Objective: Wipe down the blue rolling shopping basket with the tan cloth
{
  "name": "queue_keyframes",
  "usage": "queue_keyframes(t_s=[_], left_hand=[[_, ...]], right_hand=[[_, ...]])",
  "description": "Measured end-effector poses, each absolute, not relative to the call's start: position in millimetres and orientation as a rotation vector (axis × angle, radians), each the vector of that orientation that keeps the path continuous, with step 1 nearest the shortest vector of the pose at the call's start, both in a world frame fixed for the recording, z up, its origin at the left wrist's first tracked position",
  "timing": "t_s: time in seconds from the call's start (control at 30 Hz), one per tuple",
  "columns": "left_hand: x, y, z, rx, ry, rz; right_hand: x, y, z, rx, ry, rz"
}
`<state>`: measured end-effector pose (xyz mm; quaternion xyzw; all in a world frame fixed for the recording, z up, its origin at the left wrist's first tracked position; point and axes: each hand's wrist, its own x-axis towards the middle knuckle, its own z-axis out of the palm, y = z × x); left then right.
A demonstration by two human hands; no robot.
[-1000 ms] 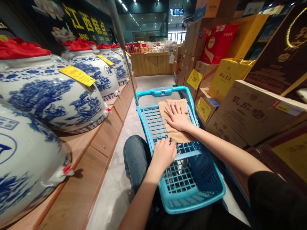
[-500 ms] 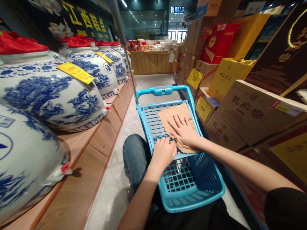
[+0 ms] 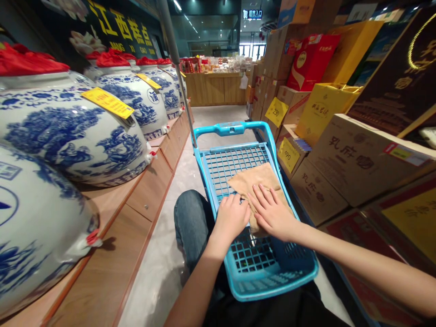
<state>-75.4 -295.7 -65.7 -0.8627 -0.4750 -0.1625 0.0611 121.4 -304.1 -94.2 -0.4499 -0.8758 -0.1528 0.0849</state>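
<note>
A light blue plastic shopping basket [image 3: 235,165] lies tilted on my lap, its mesh side facing up and its handle [image 3: 232,129] pointing away from me. A tan cloth [image 3: 251,180] is spread over the mesh. My right hand [image 3: 272,212] presses flat on the near part of the cloth, fingers apart. My left hand [image 3: 232,217] is curled on the basket's mesh at the cloth's near left corner.
Large blue-and-white ceramic jars [image 3: 71,131] with red cloth tops and yellow tags line a wooden shelf [image 3: 112,231] on the left. Stacked cardboard boxes [image 3: 357,159] and yellow bags [image 3: 320,111] fill the right. A grey floor aisle [image 3: 218,113] runs ahead to a wooden counter.
My right hand has slid the cloth toward me along the mesh, from near the handle to the basket's middle. The left hand has stayed where it was.
</note>
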Motion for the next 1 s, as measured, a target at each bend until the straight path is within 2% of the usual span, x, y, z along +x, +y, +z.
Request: queue_keyframes(t_s=[0.2,0.57,1.0], left_hand=[[-75,-295,-67,-2.594,-1.410,-0.476],[-78,-293,-67,-2.600,-1.373,-0.465],[-80,-293,-71,-2.568,-1.341,-0.612]], right_hand=[[117,-283,-86,-1.409,-2.633,-0.354],[88,-183,-50,-1.531,-2.536,-0.222],[75,-120,-22,-1.579,-2.473,-0.132]])
